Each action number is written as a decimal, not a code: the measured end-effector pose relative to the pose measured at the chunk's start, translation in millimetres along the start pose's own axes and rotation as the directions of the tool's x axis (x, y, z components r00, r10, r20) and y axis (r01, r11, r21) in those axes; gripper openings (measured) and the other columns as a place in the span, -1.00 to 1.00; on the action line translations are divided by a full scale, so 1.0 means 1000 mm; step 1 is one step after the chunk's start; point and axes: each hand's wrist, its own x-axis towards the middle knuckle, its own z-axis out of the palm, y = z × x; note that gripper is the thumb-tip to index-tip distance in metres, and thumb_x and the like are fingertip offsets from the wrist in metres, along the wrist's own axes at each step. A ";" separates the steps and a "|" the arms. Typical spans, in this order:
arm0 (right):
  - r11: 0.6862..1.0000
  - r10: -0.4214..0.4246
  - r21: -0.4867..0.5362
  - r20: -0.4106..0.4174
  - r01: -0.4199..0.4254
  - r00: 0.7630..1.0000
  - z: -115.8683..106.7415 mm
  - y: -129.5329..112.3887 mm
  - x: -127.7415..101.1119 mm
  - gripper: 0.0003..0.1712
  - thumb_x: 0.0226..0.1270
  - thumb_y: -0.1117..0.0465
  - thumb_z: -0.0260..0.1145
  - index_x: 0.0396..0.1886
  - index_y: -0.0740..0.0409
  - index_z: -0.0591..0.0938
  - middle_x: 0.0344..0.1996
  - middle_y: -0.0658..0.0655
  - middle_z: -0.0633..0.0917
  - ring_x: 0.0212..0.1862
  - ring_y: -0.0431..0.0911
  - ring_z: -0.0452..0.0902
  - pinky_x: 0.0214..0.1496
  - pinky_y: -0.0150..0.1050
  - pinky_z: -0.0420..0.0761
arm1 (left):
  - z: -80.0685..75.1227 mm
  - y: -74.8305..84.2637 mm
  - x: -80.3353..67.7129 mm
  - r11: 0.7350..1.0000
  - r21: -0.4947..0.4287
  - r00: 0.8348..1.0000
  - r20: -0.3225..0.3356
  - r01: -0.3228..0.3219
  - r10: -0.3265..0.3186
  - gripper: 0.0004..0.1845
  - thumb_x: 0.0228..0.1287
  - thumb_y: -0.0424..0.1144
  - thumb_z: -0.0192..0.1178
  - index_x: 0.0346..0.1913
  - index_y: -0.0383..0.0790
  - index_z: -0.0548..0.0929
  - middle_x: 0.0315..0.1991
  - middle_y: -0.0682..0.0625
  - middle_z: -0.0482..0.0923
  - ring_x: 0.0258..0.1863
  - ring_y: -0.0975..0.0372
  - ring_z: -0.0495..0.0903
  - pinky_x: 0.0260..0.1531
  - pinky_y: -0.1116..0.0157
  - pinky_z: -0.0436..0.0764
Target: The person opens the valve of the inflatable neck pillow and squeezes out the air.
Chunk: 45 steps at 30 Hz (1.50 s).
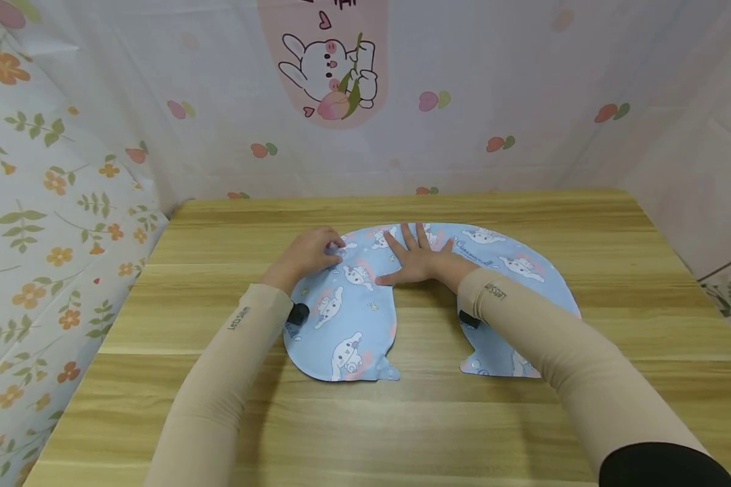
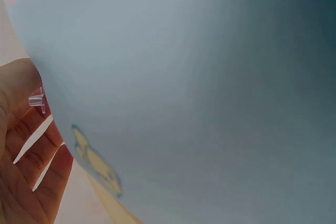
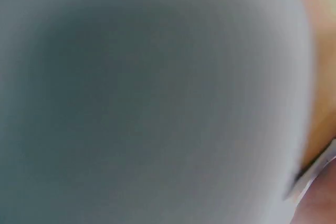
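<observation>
Wooden table (image 1: 615, 284), bearing a flat, deflated blue neck pillow (image 1: 353, 331) at centre: light, limp, likely slippery film; best taken by its edges. Right hand (image 1: 417, 260) presses it, fingers spread. Left hand (image 1: 307, 253) curls, pinching its valve (image 2: 37, 100).

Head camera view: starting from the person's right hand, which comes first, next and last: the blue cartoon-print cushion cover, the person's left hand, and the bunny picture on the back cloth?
1. blue cartoon-print cushion cover: directly under the right hand, which lies flat on it.
2. left hand: beside it on the cover's left part.
3. bunny picture: up on the back cloth, beyond the table.
</observation>
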 end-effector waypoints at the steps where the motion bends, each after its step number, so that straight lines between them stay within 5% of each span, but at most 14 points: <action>1: 1.000 -0.018 -0.012 0.004 0.018 1.000 -0.002 -0.001 0.001 0.24 0.17 -0.62 0.02 0.58 -0.32 -0.42 0.55 0.06 -0.60 0.52 0.13 -0.87 0.29 0.60 -0.53 | 0.000 0.000 0.000 1.000 -0.001 1.000 0.001 0.000 0.000 -0.67 0.34 -0.22 0.29 0.12 -0.23 0.67 0.11 -0.11 0.60 0.03 0.04 0.54 0.25 0.08 0.51; 10: 0.988 -0.154 0.009 0.046 0.154 0.987 -0.005 -0.009 0.007 0.05 0.35 -0.46 0.00 0.60 -0.36 -0.34 0.56 0.00 -0.58 0.53 0.13 -0.84 0.35 0.50 -0.61 | 0.002 0.000 0.003 1.000 -0.018 1.000 -0.001 0.003 -0.003 -0.67 0.33 -0.22 0.30 0.11 -0.21 0.67 0.12 -0.11 0.61 0.04 0.03 0.54 0.24 0.07 0.53; 19: 0.993 -0.113 -0.031 0.063 0.115 0.992 -0.003 -0.018 0.007 -0.18 0.41 -0.45 -0.12 0.50 -0.70 -0.30 0.51 0.01 -0.67 0.48 0.20 -0.91 0.30 0.62 -0.46 | 0.001 -0.001 0.003 1.000 0.009 1.000 -0.013 -0.012 0.012 -0.68 0.32 -0.24 0.30 0.10 -0.25 0.67 0.10 -0.12 0.62 0.02 0.03 0.56 0.23 0.06 0.53; 30: 0.996 -0.062 -0.066 0.093 0.068 0.994 -0.005 -0.027 0.008 -0.25 0.41 -0.45 -0.14 0.48 -0.77 -0.24 0.53 0.06 -0.64 0.49 0.33 -0.83 0.19 0.73 -0.27 | 0.000 -0.002 0.002 1.000 0.021 1.000 -0.014 -0.008 0.008 -0.67 0.32 -0.24 0.31 0.10 -0.25 0.68 0.09 -0.13 0.62 0.01 0.02 0.56 0.22 0.06 0.54; 37: 0.994 -0.097 -0.040 0.043 0.098 0.994 -0.002 -0.026 0.001 -0.16 0.46 -0.33 -0.06 0.57 -0.52 -0.25 0.57 0.08 -0.53 0.53 0.28 -0.78 0.28 0.66 -0.34 | -0.004 -0.005 -0.003 0.998 0.023 0.998 -0.008 -0.064 0.064 -0.63 0.32 -0.26 0.31 0.14 -0.32 0.65 0.12 -0.19 0.61 0.11 -0.02 0.57 0.27 0.03 0.49; 45: 0.985 -0.168 0.041 -0.056 0.170 0.984 0.009 -0.039 -0.028 0.15 0.35 -0.47 0.00 0.62 -0.03 -0.29 0.61 0.15 -0.38 0.56 0.24 -0.70 0.40 0.55 -0.32 | -0.012 -0.018 -0.036 0.986 0.073 0.989 0.014 -0.149 0.148 -0.49 0.35 -0.22 0.27 0.26 -0.43 0.52 0.27 -0.29 0.51 0.33 -0.12 0.43 0.40 -0.03 0.34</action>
